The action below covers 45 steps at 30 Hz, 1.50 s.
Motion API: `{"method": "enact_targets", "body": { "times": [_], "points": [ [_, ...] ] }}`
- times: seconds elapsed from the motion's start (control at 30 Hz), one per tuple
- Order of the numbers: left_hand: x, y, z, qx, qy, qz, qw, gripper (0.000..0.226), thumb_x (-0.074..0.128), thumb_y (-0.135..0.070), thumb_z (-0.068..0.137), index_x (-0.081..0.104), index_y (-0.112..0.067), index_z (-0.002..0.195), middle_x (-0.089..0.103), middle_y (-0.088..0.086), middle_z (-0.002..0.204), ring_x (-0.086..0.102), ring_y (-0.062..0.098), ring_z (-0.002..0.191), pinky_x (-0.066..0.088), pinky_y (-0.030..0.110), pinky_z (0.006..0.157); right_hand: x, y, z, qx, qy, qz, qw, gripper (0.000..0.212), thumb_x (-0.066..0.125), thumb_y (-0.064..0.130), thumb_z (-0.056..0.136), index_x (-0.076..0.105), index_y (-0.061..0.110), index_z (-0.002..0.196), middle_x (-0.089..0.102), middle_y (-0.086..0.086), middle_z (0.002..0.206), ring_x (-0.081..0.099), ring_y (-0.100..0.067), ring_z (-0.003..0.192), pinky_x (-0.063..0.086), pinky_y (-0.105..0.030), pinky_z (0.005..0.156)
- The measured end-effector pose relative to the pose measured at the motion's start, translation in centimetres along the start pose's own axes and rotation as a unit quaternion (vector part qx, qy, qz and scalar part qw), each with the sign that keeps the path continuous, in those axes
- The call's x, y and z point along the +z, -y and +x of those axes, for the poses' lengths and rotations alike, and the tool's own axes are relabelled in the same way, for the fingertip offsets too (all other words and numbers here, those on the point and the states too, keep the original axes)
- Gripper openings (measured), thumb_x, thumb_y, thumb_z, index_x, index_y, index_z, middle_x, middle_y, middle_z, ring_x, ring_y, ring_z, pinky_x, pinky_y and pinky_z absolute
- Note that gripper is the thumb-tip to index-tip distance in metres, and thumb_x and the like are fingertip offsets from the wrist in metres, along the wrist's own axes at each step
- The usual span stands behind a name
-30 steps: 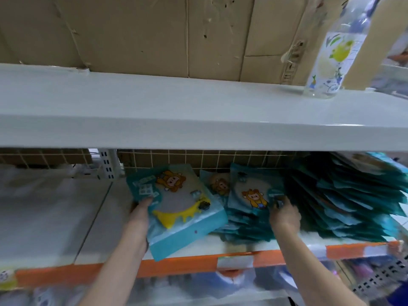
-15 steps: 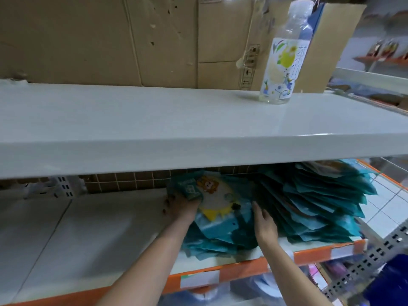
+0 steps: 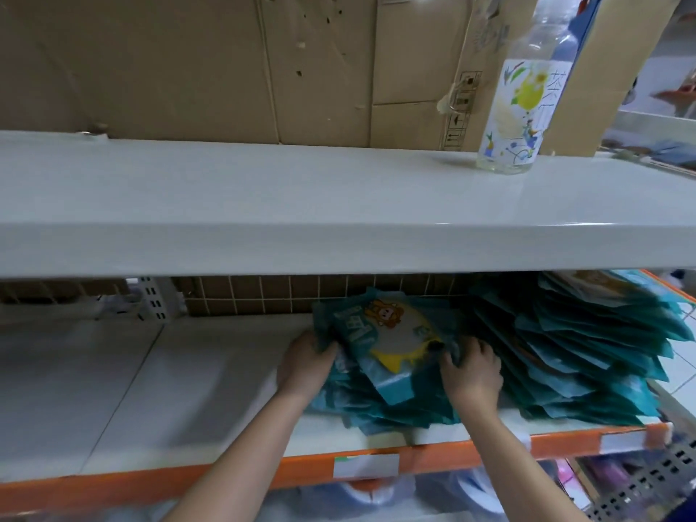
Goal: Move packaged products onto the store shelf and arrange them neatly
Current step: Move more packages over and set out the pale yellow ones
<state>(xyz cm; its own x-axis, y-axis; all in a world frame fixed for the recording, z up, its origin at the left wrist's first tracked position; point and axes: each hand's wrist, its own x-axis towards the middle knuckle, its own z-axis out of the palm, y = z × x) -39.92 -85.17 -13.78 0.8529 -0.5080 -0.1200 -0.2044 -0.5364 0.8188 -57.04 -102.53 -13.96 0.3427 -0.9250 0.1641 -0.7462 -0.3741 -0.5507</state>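
**Both hands on the teal packet stack, lower shelf**

So the left hand (image 3: pixel 306 365) grips the left edge of the small stack of teal packets (image 3: pixel 380 393), fingers curled round it, and the right hand (image 3: pixel 471 373) holds the right edge the same way. The top packet (image 3: pixel 391 342) with the cartoon animal and a yellow patch lies tilted between the two hands. That stack sits on the lower shelf (image 3: pixel 180 389), roughly 5 o'clock of the picture's middle. At 3 o'clock from it, touching or just beside, there's a much bigger fanned pile of teal packets (image 3: pixel 587 352). Up at 1 o'clock a clear labelled bottle (image 3: pixel 521 107) stands upright on the upper shelf (image 3: pixel 263 197), cardboard boxes (image 3: pixel 226 69) behind it.
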Motion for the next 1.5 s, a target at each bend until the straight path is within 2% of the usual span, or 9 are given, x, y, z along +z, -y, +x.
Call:
{"method": "enact_targets", "body": {
  "times": [0.13,0.23,0.3,0.47,0.7,0.87,1.07,1.23,1.5],
  "points": [
    [-4.0,3.0,-1.3,0.015,-0.049,0.041,0.998,0.024,0.05,-0.034,0.094,0.061,-0.02,0.109,0.062,0.001,0.109,0.058,0.02,0.095,0.047,0.03,0.078,0.1,3.2,-1.6,-0.065,0.0,0.049,0.997,0.029,0.06,0.02,0.088,0.062,0.006,0.114,0.056,-0.019,0.12,0.047,-0.037,0.112,0.039,-0.041,0.09],
    [-8.4,5.8,-2.9,0.014,-0.101,0.038,0.994,0.007,0.05,-0.025,0.094,0.056,-0.025,0.091,0.063,0.001,0.093,0.06,0.022,0.086,0.049,0.034,0.075,0.7,6.0,-4.0,-0.112,0.034,0.113,0.987,0.024,0.06,0.015,0.089,0.064,0.008,0.111,0.061,-0.018,0.115,0.053,-0.036,0.106,0.042,-0.038,0.086],
    [-11.9,8.0,-4.2,0.012,-0.152,0.032,0.988,0.012,0.053,-0.02,0.092,0.056,-0.026,0.082,0.065,0.004,0.086,0.061,0.026,0.084,0.049,0.035,0.072,1.3,8.5,-6.2,-0.108,0.073,0.158,0.979,0.027,0.057,0.016,0.092,0.06,0.01,0.119,0.062,-0.014,0.115,0.057,-0.034,0.104,0.044,-0.035,0.081],
    [-21.5,13.6,-7.9,-0.012,-0.199,0.042,0.979,0.008,0.055,-0.019,0.091,0.06,-0.025,0.088,0.067,0.006,0.085,0.062,0.026,0.083,0.049,0.033,0.071,4.4,15.4,-12.4,-0.142,0.132,0.221,0.956,0.012,0.056,0.012,0.091,0.06,0.018,0.1,0.063,-0.003,0.094,0.061,-0.021,0.08,0.049,-0.031,0.065],
    [-35.1,21.2,-12.6,-0.013,-0.237,0.037,0.971,0.012,0.053,-0.017,0.094,0.059,-0.025,0.087,0.06,-0.002,0.069,0.054,0.02,0.059,0.039,0.031,0.053,10.2,25.4,-22.3,-0.181,0.236,0.216,0.93,0.007,0.055,0.02,0.093,0.06,0.025,0.096,0.061,0.006,0.093,0.057,-0.015,0.091,0.041,-0.025,0.078],
    [-42.4,25.7,-14.8,-0.027,-0.279,0.046,0.959,0.011,0.054,-0.017,0.093,0.064,-0.021,0.093,0.061,-0.008,0.075,0.054,0.007,0.067,0.039,0.019,0.056,14.1,31.4,-28.8,-0.203,0.293,0.207,0.911,0.009,0.058,0.018,0.091,0.062,0.025,0.087,0.065,0.003,0.09,0.06,-0.016,0.089,0.045,-0.027,0.077],
    [-47.8,30.4,-16.1,-0.067,-0.297,0.027,0.952,0.012,0.054,-0.018,0.091,0.064,-0.023,0.086,0.065,-0.003,0.082,0.059,0.019,0.078,0.046,0.032,0.067,17.0,36.7,-33.8,-0.21,0.334,0.194,0.898,0.007,0.058,0.02,0.091,0.062,0.024,0.086,0.064,0.006,0.088,0.059,-0.015,0.088,0.041,-0.024,0.074],
    [-50.4,32.5,-15.7,-0.09,-0.317,0.019,0.944,0.012,0.053,-0.015,0.093,0.065,-0.016,0.095,0.065,0.002,0.088,0.055,0.013,0.075,0.04,0.019,0.061,19.0,40.4,-35.2,-0.237,0.359,0.175,0.886,0.007,0.058,0.021,0.091,0.064,0.019,0.09,0.063,0.009,0.088,0.057,-0.01,0.086,0.04,-0.018,0.069],
    [-53.5,35.2,-14.5,-0.167,-0.343,0.03,0.924,0.018,0.051,-0.027,0.096,0.062,-0.019,0.106,0.062,-0.001,0.098,0.056,0.017,0.085,0.043,0.031,0.071,23.4,46.8,-35.7,-0.271,0.415,0.151,0.856,0.009,0.055,0.025,0.094,0.062,0.02,0.093,0.058,0.013,0.088,0.055,-0.006,0.081,0.04,-0.016,0.064]
  ]
}}
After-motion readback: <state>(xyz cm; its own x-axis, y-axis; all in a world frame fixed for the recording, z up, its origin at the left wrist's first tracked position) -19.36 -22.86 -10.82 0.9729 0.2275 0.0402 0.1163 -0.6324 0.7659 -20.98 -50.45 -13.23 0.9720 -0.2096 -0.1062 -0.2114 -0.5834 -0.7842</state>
